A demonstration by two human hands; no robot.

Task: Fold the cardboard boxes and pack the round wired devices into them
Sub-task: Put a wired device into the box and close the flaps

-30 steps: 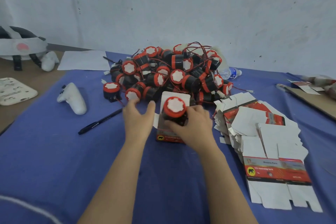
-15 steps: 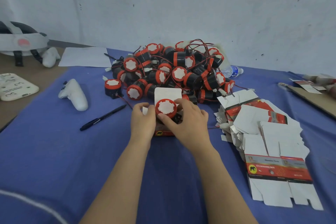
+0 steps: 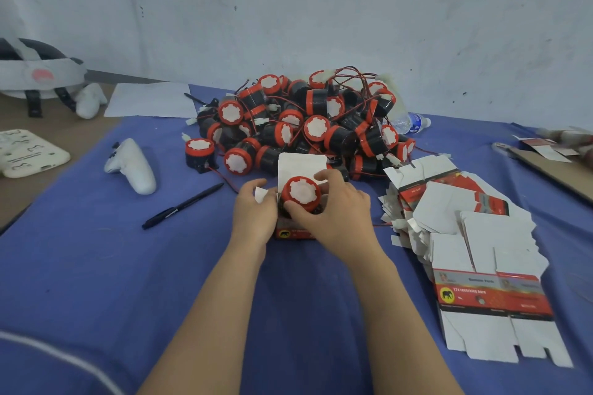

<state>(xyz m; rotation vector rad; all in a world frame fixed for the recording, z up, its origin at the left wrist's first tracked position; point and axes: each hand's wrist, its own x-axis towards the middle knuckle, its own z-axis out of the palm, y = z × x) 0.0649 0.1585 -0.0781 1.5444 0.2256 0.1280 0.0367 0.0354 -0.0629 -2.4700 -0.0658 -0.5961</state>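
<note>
Your right hand [image 3: 333, 218] has its fingers curled round a round device [image 3: 301, 194] — thumb on its near edge, the other fingers over its far edge. The red cap with the white centre faces up at you. The device sits at the open top of the box [image 3: 293, 233], whose red printed front shows just below your right thumb. How deep it sits cannot be told, since both hands cover the box walls.

Your left hand [image 3: 253, 218] grips the box's left side, fingers wrapped round it. A small white side flap [image 3: 261, 194] sticks up between thumb and forefinger. The white top flap [image 3: 301, 165] stands open just beyond your right fingertips.

Beyond both sets of fingertips lies the pile of devices [image 3: 305, 125], tangled with red and black wires. To the right of your right hand, near but apart, lies the stack of flat boxes [image 3: 465, 234]. Left of your left fingers a pen [image 3: 183, 205] lies on the blue cloth [image 3: 96, 266] — further left, a white controller [image 3: 134, 165].
</note>
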